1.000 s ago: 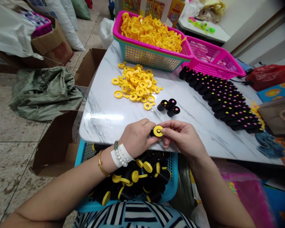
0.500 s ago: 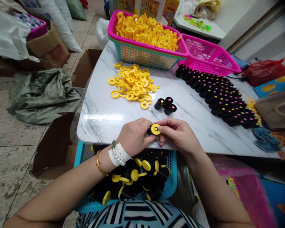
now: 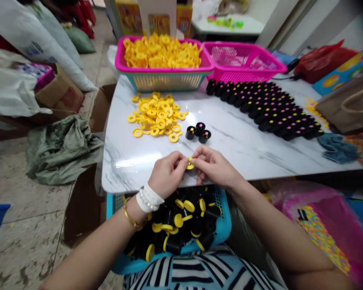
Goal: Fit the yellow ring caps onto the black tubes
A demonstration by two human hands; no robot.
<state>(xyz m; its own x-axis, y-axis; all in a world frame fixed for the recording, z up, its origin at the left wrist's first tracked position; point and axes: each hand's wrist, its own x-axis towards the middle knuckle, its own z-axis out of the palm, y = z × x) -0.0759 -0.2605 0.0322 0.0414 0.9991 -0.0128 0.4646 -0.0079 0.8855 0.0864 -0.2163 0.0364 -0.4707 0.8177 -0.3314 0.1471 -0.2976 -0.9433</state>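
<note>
Over the table's front edge, my left hand (image 3: 167, 172) and my right hand (image 3: 214, 167) meet with fingertips pinched on one small yellow ring-shaped cap (image 3: 190, 165). Fingers cover much of it, and whatever is beneath it is hidden. Just beyond my hands stand three short black cylinders (image 3: 204, 137) with yellow or pink centres. Left of those lies a loose pile of yellow ring caps with tabs (image 3: 157, 114). Below my wrists, a blue basket (image 3: 225, 225) holds many black cylinders fitted with yellow caps (image 3: 178, 220).
A pink-rimmed basket (image 3: 166, 71) heaped with yellow caps stands at the back, beside a pink basket (image 3: 245, 74). Rows of black cylinders (image 3: 266, 104) fill the right side of the marble-patterned table (image 3: 133, 175). A pink bag (image 3: 335, 217) hangs at lower right.
The view has turned, shifting the table items left and making them look more level. Between my hands, the yellow cap has tilted from facing me to a flatter angle.
</note>
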